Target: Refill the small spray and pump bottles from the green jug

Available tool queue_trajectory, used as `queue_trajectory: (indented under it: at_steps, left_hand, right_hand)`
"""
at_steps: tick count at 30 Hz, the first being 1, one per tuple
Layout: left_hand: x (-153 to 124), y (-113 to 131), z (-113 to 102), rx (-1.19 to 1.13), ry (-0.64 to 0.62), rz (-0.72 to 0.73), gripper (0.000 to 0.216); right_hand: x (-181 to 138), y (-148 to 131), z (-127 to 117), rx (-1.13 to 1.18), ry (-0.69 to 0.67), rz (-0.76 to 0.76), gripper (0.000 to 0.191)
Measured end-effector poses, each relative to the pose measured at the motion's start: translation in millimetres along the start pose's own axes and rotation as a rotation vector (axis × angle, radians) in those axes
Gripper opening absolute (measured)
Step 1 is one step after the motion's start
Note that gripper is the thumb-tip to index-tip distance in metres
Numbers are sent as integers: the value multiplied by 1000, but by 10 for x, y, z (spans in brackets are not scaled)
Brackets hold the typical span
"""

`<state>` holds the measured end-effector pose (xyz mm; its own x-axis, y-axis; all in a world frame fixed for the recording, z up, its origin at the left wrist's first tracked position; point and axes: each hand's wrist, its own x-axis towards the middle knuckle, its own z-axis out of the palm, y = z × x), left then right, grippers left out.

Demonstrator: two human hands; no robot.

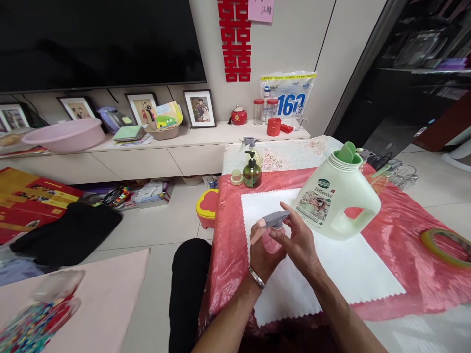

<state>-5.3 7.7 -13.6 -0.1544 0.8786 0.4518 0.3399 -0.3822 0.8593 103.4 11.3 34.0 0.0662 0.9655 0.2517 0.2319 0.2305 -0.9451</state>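
Gripping a small pink spray bottle [273,240] over the white cloth [331,264], the left hand [263,255] wraps its body while the right hand [300,242] closes on the grey trigger head [275,219], apparently pinching it. A pale green detergent jug [336,198] stands just beside them.

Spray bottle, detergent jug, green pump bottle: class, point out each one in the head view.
spray bottle [274,239], head view, pink body between the hands.
detergent jug [333,196], head view, front label area.
green pump bottle [252,175], head view, dark green body.
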Motion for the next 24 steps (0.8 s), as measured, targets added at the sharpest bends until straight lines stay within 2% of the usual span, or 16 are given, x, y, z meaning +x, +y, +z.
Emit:
queue_trajectory:
  at_steps: [4, 10, 16, 21, 24]
  left_hand:
    - [-30, -86, 21, 29, -12, 72, 50]
    - [-52, -146, 60, 28, 45, 75, 70]
    - [-80, -173, 75, 44, 45, 68, 71]
    - [-77, -188, 68, 33, 25, 64, 72]
    - [-89, -238, 59, 27, 26, 105, 78]
  right_hand:
    - [-27, 20, -33, 71, -40, -22, 71]
    - [-64, -27, -85, 133, -134, -26, 54]
    - [-20, -15, -55, 46, -33, -51, 71]
    - [6, -110, -53, 48, 10, -92, 59]
    - [39, -236, -117, 55, 50, -140, 38]
